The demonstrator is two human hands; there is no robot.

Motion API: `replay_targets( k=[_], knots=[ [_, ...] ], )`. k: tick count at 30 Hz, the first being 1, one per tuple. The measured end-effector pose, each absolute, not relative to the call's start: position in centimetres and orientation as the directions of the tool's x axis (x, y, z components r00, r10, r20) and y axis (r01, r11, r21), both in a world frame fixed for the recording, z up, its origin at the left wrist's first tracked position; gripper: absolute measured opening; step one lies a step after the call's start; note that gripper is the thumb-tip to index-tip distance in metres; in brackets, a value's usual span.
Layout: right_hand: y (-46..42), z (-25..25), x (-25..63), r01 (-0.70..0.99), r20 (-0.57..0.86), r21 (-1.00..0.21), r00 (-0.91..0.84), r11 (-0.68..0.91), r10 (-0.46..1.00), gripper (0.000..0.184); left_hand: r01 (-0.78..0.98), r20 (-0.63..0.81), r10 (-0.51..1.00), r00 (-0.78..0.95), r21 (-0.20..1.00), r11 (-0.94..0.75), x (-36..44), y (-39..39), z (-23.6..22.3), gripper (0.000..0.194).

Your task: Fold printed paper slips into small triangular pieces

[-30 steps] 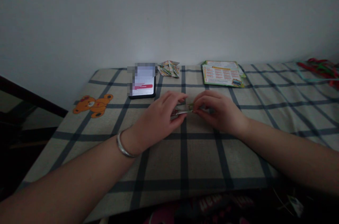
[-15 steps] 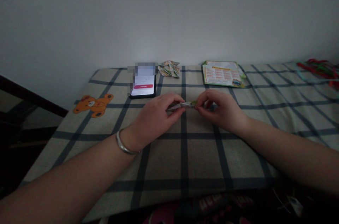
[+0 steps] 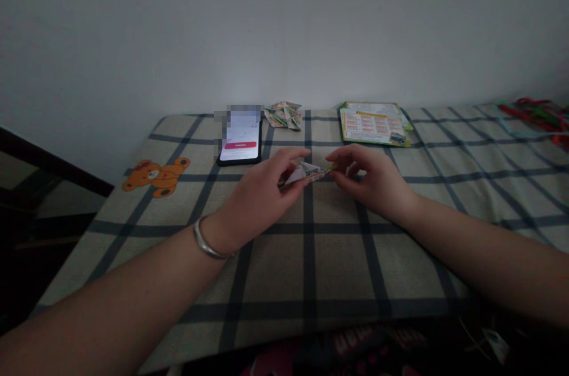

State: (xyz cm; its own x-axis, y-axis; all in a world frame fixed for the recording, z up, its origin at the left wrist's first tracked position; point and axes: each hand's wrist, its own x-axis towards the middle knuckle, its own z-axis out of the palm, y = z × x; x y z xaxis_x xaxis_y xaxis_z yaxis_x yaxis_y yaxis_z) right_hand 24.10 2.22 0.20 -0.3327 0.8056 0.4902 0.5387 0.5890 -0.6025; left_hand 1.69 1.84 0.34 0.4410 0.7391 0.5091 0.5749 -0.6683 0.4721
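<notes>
A small piece of folded printed paper [image 3: 303, 173] is stretched between my two hands, just above the checked tablecloth. My left hand [image 3: 267, 189], with a silver bangle at the wrist, has its thumb along the paper's near side. Its index finger is raised off the paper, and the other fingers are hidden behind. At the paper's pointed right end, my right hand [image 3: 371, 174] holds the tip by the thumb and a curled finger. The index finger of that hand is lifted clear. Exactly where the hidden fingers touch, I cannot tell.
Behind my left hand lies a lit phone [image 3: 240, 139]. Beside it is a folded paper shape [image 3: 284, 116]. Printed sheets [image 3: 373, 126] are stacked at the back right. A bear cutout [image 3: 155, 177] lies left, and red and green strands [image 3: 536, 118] lie far right, near the wall.
Both index fingers have lifted off the paper and moved apart. The folded paper has tilted open, showing more of its white and printed faces.
</notes>
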Motion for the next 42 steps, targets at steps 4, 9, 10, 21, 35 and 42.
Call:
replay_targets(
  k=[4,9,10,21,35,42],
  knots=[
    [2.4,0.5,24.3,0.535,0.486,-0.565,-0.399,0.628,0.778,0.007,0.53,0.524,0.656,0.544,0.392,-0.752,1.6,1.8,0.1,0.053],
    [2.8,0.3,24.4,0.546,0.452,-0.581,-0.4,0.604,0.797,0.009,0.452,0.46,0.59,0.663,0.383,-0.806,1.5,1.6,0.6,0.046],
    [2.8,0.2,24.4,0.545,0.445,-0.585,-0.404,0.601,0.799,0.009,0.425,0.447,0.581,0.68,0.405,-0.809,1.5,1.6,0.7,0.044],
    [3.2,0.0,24.5,0.541,0.391,-0.578,-0.473,0.61,0.79,0.01,0.364,0.376,0.563,0.736,0.482,-0.797,1.1,1.9,0.9,0.042],
    [2.8,0.3,24.1,0.454,0.395,-0.596,-0.553,0.663,0.734,0.013,0.409,0.511,0.44,0.738,0.179,-0.895,1.3,2.1,0.6,0.024],
    [2.8,0.1,24.4,0.455,0.391,-0.634,-0.51,0.625,0.767,0.019,0.406,0.568,0.352,0.744,0.034,-0.913,1.2,1.7,1.1,0.008]
  ],
)
